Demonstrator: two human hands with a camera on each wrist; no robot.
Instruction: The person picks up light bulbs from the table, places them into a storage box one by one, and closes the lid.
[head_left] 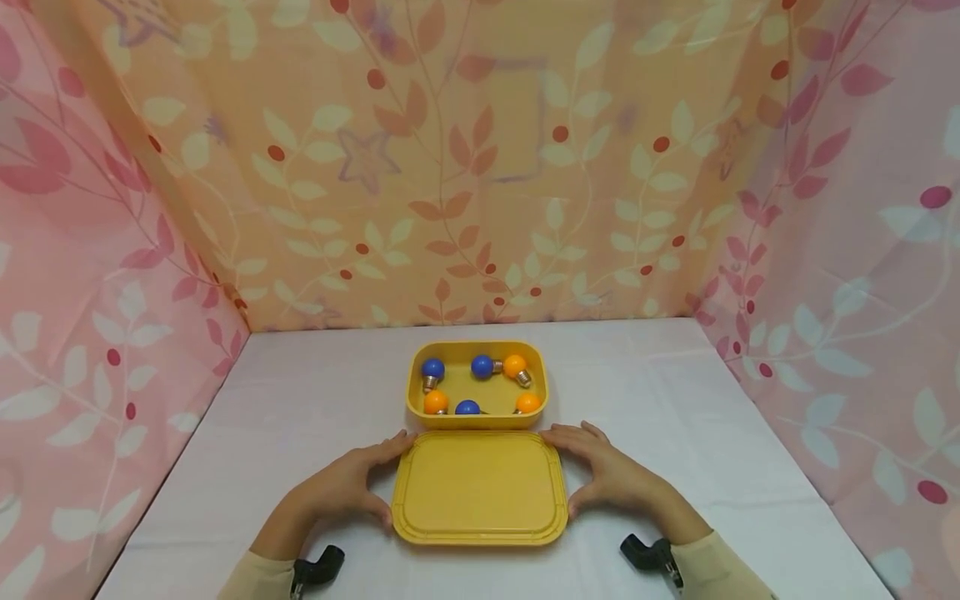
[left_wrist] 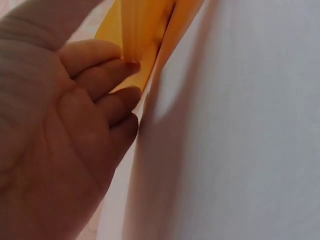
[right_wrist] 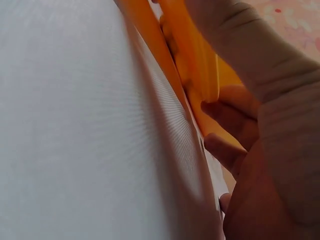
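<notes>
A flat yellow lid (head_left: pixel 480 489) with rounded corners lies level between the two hands, in front of a yellow box (head_left: pixel 480 422). My left hand (head_left: pixel 341 486) grips its left side, fingers at the back corner and thumb near the front corner. On the opposite side my right hand (head_left: pixel 615 475) holds it the same way. Inside the box are three blue bulbs (head_left: pixel 482 367) and three orange bulbs (head_left: pixel 514 366) with metal screw bases. The left wrist view has the fingers (left_wrist: pixel 117 95) at yellow plastic; the right wrist view shows the lid's edge (right_wrist: pixel 212 80) beside the fingers.
A white cloth (head_left: pixel 637 375) covers the table. Patterned curtains (head_left: pixel 450 167) close off the back and both sides. Black wrist devices (head_left: pixel 318 568) sit at both cuffs.
</notes>
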